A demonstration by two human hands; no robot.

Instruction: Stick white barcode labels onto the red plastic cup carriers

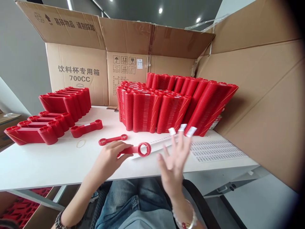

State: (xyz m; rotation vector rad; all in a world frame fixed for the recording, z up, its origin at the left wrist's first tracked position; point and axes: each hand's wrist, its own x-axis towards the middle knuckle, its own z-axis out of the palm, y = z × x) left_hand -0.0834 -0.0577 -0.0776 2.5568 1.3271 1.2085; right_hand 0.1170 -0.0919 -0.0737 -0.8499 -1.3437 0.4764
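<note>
Above the table's front edge, my left hand point(111, 157) is closed around a red plastic ring-ended bar point(144, 149), one round end pointing right. My right hand point(175, 162) is raised to the right of that bar, its fingers spread and slightly blurred. White stickers point(182, 127) cling to three of its fingertips. Just beyond my left hand, a similar red bar point(113, 139) lies flat on the table. Behind my right hand lies a white sticker sheet point(162, 143), partly hidden. A small stack of red bars point(86, 128) with a white label sits farther left.
Tall stacks of red bars point(145, 111) stand at the back centre and right. More bundled stacks point(64, 105) are on the left. A printed label sheet point(216, 150) lies at right, a rubber band point(80, 143) at left. Cardboard walls point(78, 60) enclose the white table point(59, 165).
</note>
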